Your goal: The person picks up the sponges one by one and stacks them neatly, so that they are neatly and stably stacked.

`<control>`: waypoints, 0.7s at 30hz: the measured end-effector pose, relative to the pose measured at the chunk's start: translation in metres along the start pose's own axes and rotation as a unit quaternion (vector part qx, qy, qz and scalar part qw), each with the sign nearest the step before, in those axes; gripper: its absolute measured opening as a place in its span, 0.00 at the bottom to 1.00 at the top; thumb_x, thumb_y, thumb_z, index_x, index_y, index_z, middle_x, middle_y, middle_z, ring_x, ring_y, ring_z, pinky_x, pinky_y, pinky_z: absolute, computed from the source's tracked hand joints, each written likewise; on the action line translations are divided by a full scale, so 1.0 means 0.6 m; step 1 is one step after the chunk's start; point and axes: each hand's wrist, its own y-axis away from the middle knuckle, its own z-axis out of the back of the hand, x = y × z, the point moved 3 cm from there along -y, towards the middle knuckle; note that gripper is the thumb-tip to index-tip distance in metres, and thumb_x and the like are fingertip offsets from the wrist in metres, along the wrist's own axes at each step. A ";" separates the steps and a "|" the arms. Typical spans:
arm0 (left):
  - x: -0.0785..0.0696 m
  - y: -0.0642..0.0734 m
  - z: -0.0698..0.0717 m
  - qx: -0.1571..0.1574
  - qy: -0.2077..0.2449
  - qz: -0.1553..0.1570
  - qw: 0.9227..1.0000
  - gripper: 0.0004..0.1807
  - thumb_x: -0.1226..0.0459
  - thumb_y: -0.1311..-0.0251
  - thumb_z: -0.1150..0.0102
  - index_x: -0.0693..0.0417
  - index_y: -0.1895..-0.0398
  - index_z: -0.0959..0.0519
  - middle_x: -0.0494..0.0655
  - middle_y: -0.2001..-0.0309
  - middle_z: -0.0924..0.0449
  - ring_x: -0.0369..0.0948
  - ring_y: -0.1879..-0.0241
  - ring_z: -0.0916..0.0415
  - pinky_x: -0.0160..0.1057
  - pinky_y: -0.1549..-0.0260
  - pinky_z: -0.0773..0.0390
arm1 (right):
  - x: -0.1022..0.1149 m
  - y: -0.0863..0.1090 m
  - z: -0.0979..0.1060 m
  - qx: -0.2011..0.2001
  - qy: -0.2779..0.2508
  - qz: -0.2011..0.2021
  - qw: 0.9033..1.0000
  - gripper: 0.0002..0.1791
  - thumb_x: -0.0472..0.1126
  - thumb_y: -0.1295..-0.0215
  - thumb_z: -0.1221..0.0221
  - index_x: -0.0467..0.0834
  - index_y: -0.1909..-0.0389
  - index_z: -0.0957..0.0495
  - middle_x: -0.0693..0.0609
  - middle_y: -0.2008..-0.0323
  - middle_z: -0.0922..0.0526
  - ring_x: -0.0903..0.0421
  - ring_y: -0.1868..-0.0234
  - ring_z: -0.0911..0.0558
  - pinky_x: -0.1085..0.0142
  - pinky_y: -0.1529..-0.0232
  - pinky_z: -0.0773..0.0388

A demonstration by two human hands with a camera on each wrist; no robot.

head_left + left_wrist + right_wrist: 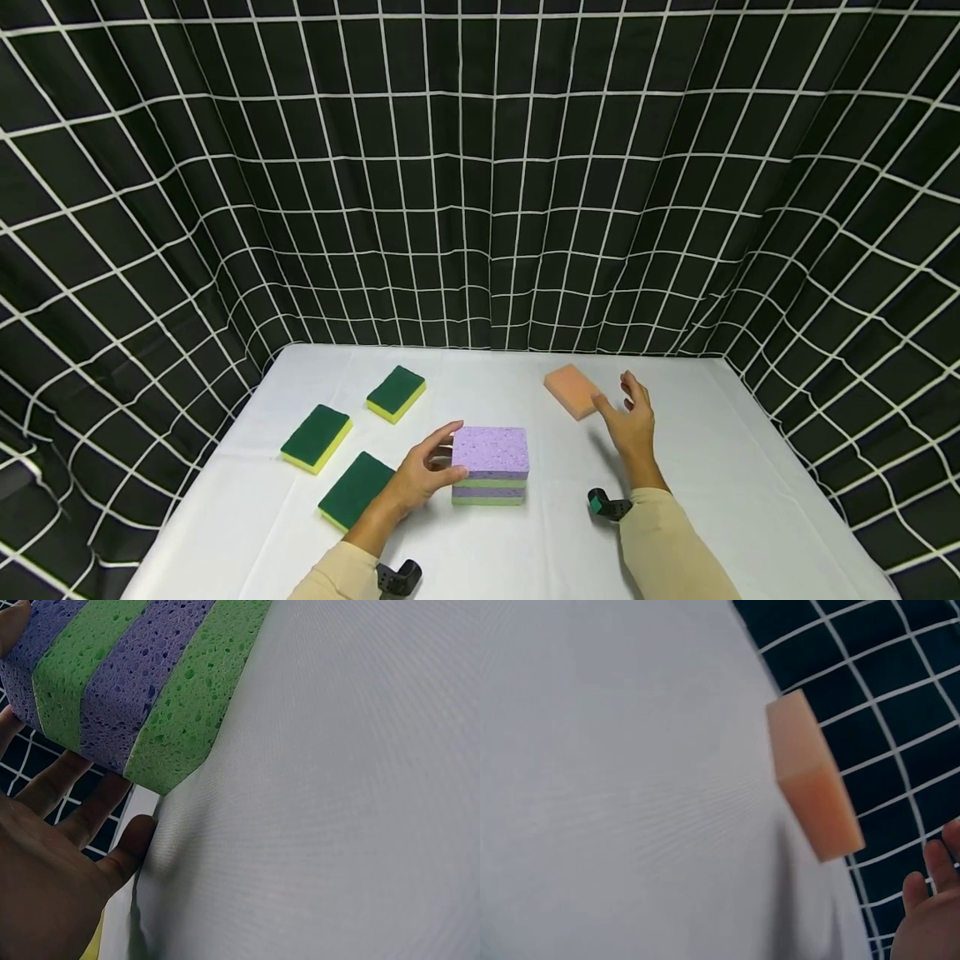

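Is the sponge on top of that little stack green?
No, in the head view the top sponge is purple, and a green sponge shows directly beneath it.

I make out a matt, porous purple-and-green stack of sponge blocks [491,467], a smooth orange foam block [570,390] and finely ribbed white tablecloth [562,542].

Sponge stack [491,465] banded purple and green, orange sponge [572,390], black curtain [476,185] gridded white.

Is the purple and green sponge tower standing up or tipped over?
Standing up. The sponge tower shows four level layers, one above another, with a purple face on top and green at the bottom, on the white tablecloth.
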 end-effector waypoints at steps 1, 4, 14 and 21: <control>0.000 0.000 0.000 0.000 -0.001 -0.002 1.000 0.38 0.70 0.41 0.36 0.63 0.29 0.40 0.66 0.44 0.32 0.62 0.46 0.33 0.62 0.46 0.35 | -0.004 0.002 -0.001 0.004 0.001 -0.005 1.000 0.41 0.39 0.44 0.31 0.34 0.31 0.38 0.40 0.38 0.31 0.44 0.37 0.33 0.52 0.40 0.37; -0.002 -0.001 0.000 0.001 -0.001 -0.006 1.000 0.37 0.70 0.41 0.36 0.63 0.29 0.40 0.66 0.44 0.32 0.62 0.46 0.33 0.63 0.46 0.36 | -0.017 0.005 -0.006 0.019 0.002 -0.025 1.000 0.42 0.40 0.43 0.32 0.33 0.31 0.39 0.39 0.37 0.33 0.44 0.36 0.34 0.52 0.39 0.37; 0.029 -0.007 0.001 -0.001 -0.010 0.001 1.000 0.38 0.71 0.41 0.37 0.61 0.28 0.41 0.63 0.44 0.31 0.61 0.46 0.32 0.56 0.48 0.32 | -0.046 0.018 -0.017 0.063 0.021 -0.075 0.995 0.42 0.39 0.42 0.36 0.32 0.29 0.43 0.39 0.35 0.37 0.42 0.34 0.36 0.54 0.36 0.40; 0.054 -0.009 0.004 -0.015 -0.019 -0.003 1.000 0.38 0.67 0.41 0.35 0.53 0.28 0.39 0.59 0.44 0.31 0.56 0.48 0.30 0.48 0.49 0.29 | -0.050 0.015 -0.028 0.099 0.059 -0.079 0.990 0.44 0.39 0.44 0.35 0.32 0.29 0.44 0.39 0.33 0.39 0.43 0.32 0.38 0.59 0.34 0.42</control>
